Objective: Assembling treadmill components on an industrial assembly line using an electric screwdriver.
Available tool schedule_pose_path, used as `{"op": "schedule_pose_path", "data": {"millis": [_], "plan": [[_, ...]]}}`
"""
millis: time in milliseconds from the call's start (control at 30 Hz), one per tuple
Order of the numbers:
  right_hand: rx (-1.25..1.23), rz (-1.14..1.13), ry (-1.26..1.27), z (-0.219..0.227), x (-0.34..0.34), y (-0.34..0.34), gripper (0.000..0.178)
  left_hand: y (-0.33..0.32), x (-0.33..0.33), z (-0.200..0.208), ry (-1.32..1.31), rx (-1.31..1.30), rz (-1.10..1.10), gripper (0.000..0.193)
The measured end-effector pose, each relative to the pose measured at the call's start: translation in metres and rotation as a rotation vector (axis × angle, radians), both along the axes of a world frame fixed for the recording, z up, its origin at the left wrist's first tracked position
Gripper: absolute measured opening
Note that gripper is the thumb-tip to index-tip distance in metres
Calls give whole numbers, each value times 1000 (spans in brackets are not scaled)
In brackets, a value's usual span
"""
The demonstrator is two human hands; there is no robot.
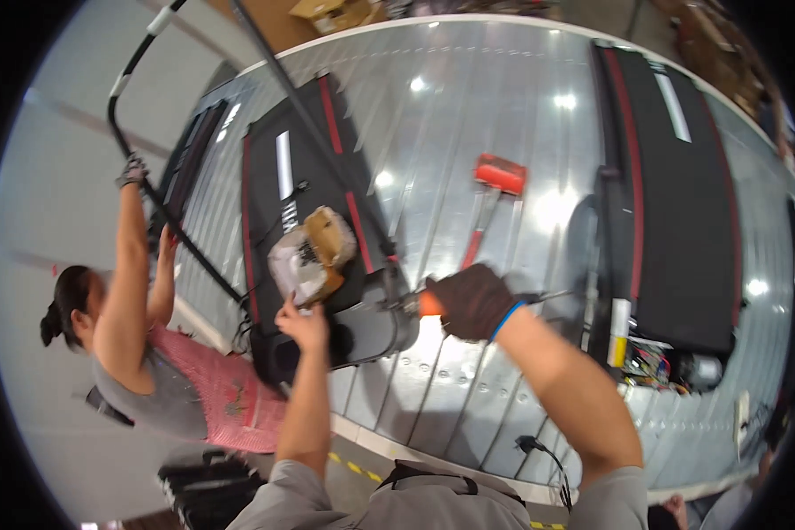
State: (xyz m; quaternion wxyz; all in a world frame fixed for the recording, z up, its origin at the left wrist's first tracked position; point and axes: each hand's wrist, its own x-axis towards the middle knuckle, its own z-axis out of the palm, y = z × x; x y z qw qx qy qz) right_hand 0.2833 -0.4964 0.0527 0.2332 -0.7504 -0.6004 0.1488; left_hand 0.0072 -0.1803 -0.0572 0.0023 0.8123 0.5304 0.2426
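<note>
My bare left hand [304, 327] reaches to the near edge of a worn, open cardboard box [331, 238] holding small dark pieces, its fingers apart. The box rests on the black deck of a treadmill base [265, 177] with red side stripes. My right hand [475, 302], in a dark glove, is closed round a power screwdriver [430, 304] with an orange part. The screwdriver's thin tip points left, over the treadmill's rounded grey end cover [384, 331]. Whether the tip touches the cover I cannot tell.
At left a person in a pink apron [238, 397] holds a long, bent black tube [190, 238]. A red-headed mallet [501, 174] lies on the metal-slatted table [450, 115]. Another treadmill base [680, 203] with exposed wiring stands at right. A black plug [527, 443] lies near the front edge.
</note>
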Motion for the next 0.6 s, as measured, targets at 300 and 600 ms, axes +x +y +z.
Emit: {"op": "schedule_pose_path", "data": {"millis": [300, 600], "plan": [[116, -257, 385, 39, -164, -53, 51, 145, -15, 17, -5, -181, -736, 16], [281, -691, 433, 57, -202, -184, 43, -28, -29, 94, 73, -213, -865, 17]]}}
